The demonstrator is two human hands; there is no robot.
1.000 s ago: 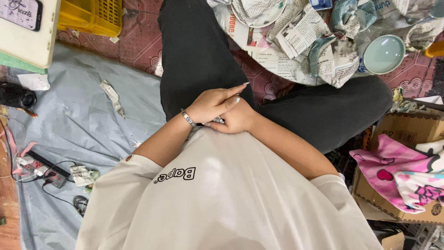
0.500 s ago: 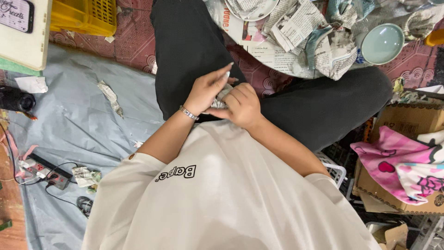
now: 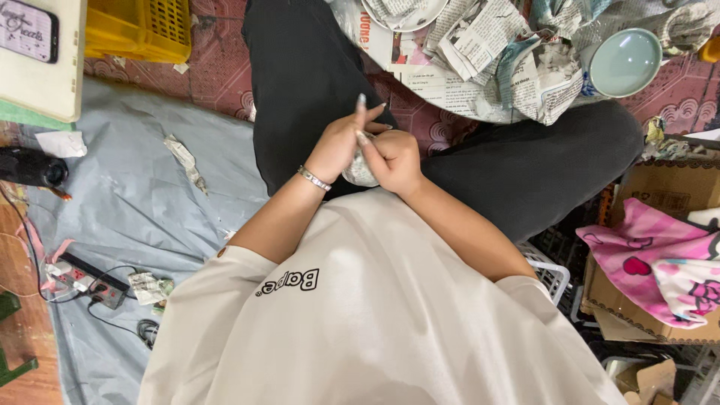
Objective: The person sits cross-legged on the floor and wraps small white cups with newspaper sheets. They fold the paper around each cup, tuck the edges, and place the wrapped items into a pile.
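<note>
Small bundle wrapped in newspaper [image 3: 358, 171] sits between the two hands, held over the lap, just above the black trousers [image 3: 315, 82] and close to the hem of the white shirt [image 3: 375, 300]. Left hand [image 3: 341, 142]: grip clenched around the bundle's left side, one finger standing straight up, a silver bracelet [image 3: 314, 178] on the wrist. Right hand [image 3: 394, 159]: grip curled on the bundle from the right, fingers folded over its top; both hands touching each other. Person seated cross-legged on the floor. Beyond the knees, a heap of crumpled newspaper sheets [image 3: 480, 60] on a red patterned mat, with a pale green bowl [image 3: 624, 63] lying in it, empty side up. To the person's left, a grey sheet [image 3: 127, 195] spread on the floor, a yellow crate [image 3: 139, 30] at its far edge, a power strip [image 3: 90, 279] near the shirt sleeve. To the right, a cardboard box [image 3: 660, 196] holding pink cloth [image 3: 660, 270].
</note>
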